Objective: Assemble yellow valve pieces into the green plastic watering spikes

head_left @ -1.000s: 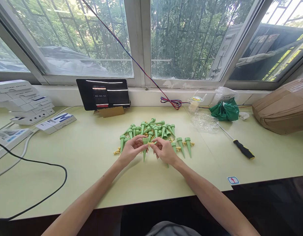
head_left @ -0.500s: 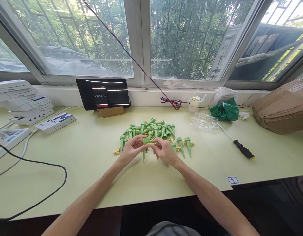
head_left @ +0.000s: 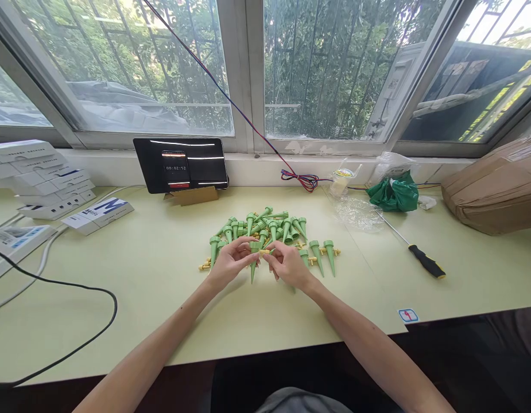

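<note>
Between the thumb and fingers of my left hand (head_left: pixel 229 263) is a green plastic watering spike (head_left: pixel 254 265), held with its capped end up and its point down. My right hand (head_left: pixel 290 265) pinches a small yellow valve (head_left: pixel 264 252) against the spike's side, just below the cap. My right fingertips partly cover the valve. Just beyond both hands lies a heap of green spikes (head_left: pixel 272 228) with yellow valves among them. To the right of my right hand rest a few spikes with yellow valves at their sides (head_left: pixel 329 255).
A screwdriver (head_left: pixel 425 261) lies at the right, near a green plastic bag (head_left: pixel 394 192) and a large brown package (head_left: pixel 493 186). A tablet (head_left: pixel 207 166) leans at the back. White boxes (head_left: pixel 41 178) and a black cable (head_left: pixel 88 288) occupy the left side.
Both hands keep practically the same place and hold on the spike and the valve. The timer reflected on the tablet has advanced by one second.
</note>
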Tool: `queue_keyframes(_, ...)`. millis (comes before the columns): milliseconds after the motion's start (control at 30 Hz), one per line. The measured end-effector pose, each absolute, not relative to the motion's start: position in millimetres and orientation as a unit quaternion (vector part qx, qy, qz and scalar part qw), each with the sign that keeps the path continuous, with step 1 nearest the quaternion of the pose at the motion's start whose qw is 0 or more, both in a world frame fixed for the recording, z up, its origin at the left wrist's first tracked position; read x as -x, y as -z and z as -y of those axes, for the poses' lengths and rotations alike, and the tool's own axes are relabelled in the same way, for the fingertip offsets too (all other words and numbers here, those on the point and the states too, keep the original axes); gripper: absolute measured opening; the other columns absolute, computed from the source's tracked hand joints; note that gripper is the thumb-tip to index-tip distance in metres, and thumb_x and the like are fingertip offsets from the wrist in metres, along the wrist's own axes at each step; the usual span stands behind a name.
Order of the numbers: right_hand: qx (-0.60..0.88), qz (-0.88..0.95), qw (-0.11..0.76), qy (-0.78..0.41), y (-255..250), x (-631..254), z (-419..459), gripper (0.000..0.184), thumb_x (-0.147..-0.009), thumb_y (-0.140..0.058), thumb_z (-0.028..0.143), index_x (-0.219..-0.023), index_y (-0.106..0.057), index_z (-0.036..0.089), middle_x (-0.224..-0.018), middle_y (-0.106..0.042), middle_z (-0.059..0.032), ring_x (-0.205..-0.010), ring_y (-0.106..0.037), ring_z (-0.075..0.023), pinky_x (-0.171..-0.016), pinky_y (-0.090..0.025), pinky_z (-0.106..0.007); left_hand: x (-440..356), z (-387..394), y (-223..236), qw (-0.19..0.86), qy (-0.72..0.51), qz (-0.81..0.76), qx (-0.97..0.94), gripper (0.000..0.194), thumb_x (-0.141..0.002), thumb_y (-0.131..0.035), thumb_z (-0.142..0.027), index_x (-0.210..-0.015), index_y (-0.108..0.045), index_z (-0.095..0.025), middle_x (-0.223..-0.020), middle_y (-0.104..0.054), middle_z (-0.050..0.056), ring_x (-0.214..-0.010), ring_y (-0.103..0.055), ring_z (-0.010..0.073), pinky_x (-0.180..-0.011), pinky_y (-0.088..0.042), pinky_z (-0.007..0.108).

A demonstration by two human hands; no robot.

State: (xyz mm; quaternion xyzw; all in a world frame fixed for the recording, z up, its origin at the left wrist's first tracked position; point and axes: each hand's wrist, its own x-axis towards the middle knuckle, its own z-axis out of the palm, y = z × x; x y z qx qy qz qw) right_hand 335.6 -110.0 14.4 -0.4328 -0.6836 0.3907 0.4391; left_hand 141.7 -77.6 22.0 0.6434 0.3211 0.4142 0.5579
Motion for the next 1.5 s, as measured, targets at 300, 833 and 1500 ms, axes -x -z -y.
queue_keyframes(300,0.436,0.697,0.418,-0.386,-15.5,-336.0,110.5,0.035,-0.100,-0.043,0.043,-0.076,-0.054,0.020,-0.055,-0.055,0.0046,-0.037,-0.048,-0.0080,-0.046,-0.040,-0.022,-141.5,77.9,-21.7,0.551,-0.411,-0.328,-0.648,0.037,-0.081,-0.074,-0.033,-0.114,-0.062,-0.021,-0.081,-0.069,0.002,-0.072,-0.068,0.0184,-0.076,-0.056,0.035)
queue_keyframes(833,0.438,0.702,0.412,-0.381,-16.0,-336.0,110.4,0.034,-0.100,-0.043,0.038,-0.074,-0.053,0.020,-0.052,-0.054,0.0056,-0.036,-0.047,-0.0080,-0.049,-0.041,-0.022,-142.6,77.9,-19.9,0.542,-0.409,-0.325,-0.659,0.038,-0.082,-0.073,-0.034,-0.115,-0.061,-0.020,-0.077,-0.066,0.001,-0.073,-0.068,0.0193,-0.078,-0.056,0.037)
queue_keyframes(1500,0.445,0.708,0.398,-0.377,-15.4,-335.9,111.1,0.033,-0.102,-0.039,0.037,-0.077,-0.052,0.020,-0.051,-0.054,0.0064,-0.036,-0.046,-0.0086,-0.053,-0.043,-0.024,-143.1,78.8,-20.3,0.551,-0.410,-0.322,-0.652,0.038,-0.082,-0.074,-0.033,-0.115,-0.062,-0.020,-0.077,-0.068,0.001,-0.072,-0.069,0.0184,-0.077,-0.056,0.035)
